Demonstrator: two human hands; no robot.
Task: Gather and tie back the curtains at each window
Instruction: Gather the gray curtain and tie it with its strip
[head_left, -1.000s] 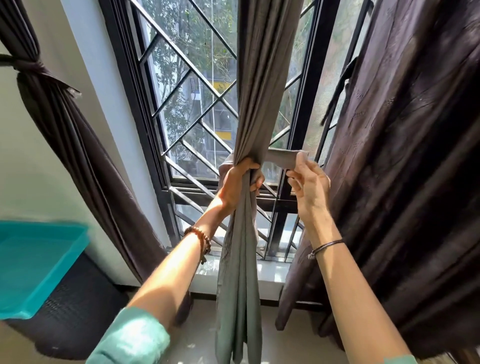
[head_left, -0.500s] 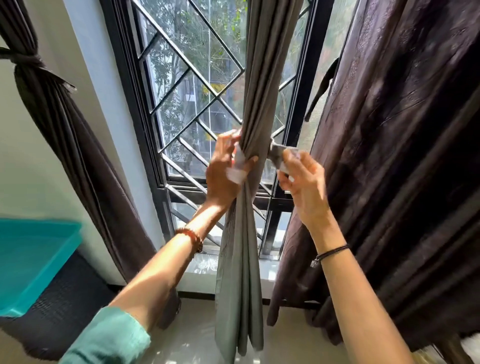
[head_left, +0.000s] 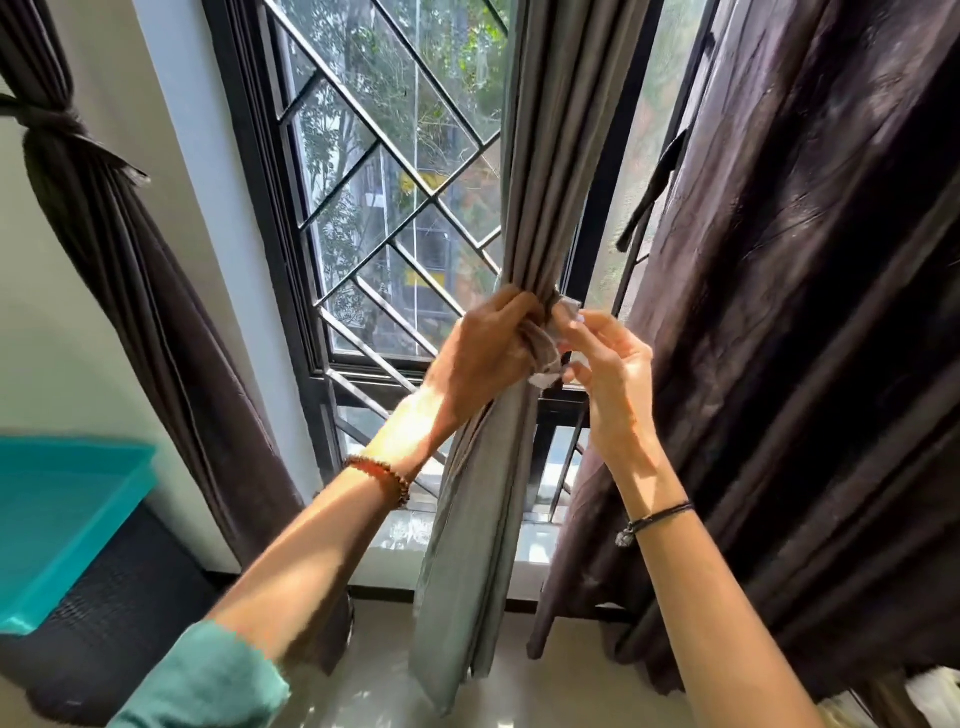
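My left hand (head_left: 485, 358) is curled tight round the gathered grey fabric curtain (head_left: 543, 156), which hangs mid-window. Just beside it, my right hand (head_left: 610, 379) pinches the pale grey fabric tie strip (head_left: 546, 371) against the bunch.

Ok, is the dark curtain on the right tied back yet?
No, the right curtain hangs loose; only the left curtain is knotted.
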